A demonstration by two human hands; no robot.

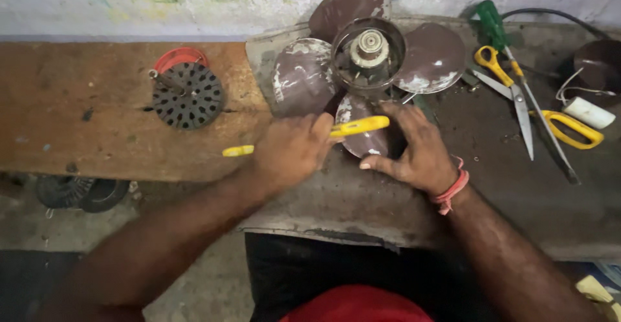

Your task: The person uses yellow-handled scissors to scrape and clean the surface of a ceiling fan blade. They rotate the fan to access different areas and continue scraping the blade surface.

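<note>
Dusty brown fan rotor (367, 53) at bench centre, hub up. Left hand (291, 150), at 7 o'clock, grips a yellow tool (359, 126); right hand (417, 150), at 5 o'clock, fingers spread, steadies a blade. Judged: brace firmly while working. Scissors (517, 86) at 3 o'clock.
</note>
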